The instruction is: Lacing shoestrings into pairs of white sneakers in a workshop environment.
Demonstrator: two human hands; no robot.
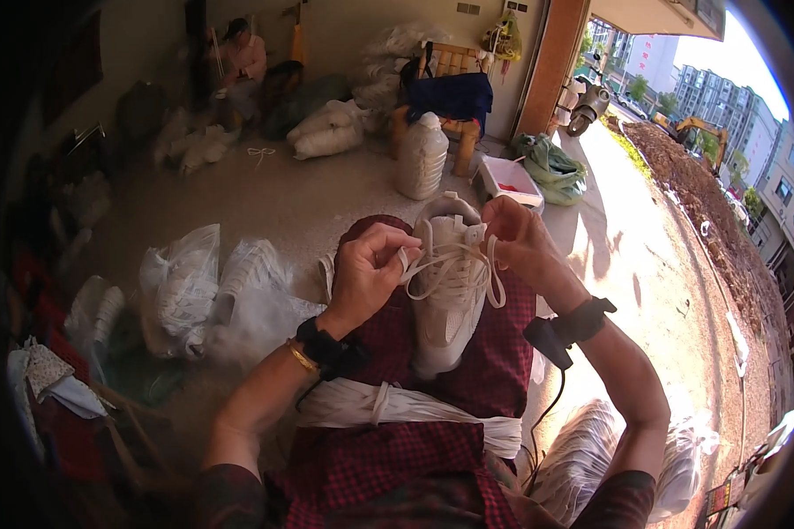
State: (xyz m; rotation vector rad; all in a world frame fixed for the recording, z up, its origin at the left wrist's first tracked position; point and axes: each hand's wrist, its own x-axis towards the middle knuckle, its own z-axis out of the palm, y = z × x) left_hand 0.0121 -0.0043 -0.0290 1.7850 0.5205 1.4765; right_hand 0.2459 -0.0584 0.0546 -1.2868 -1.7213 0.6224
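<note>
A white sneaker [445, 300] lies on my lap, over red checked cloth [494, 353], toe toward me. My left hand [366, 273] pinches one end of its white shoelace [454, 257] at the left of the shoe's opening. My right hand [516, 234] grips the other lace end at the upper right of the opening. The lace loops between both hands across the tongue. A bundle of white laces [397, 407] lies across my lap, closer to me than the shoe. Black bands sit on both wrists.
Clear plastic bags of white shoes [203, 291] sit on the floor to my left, another bag [591, 458] at my lower right. Further off stand a white jug [421, 157], a white tub [510, 181], a wooden chair [450, 97] and a seated person [238, 62].
</note>
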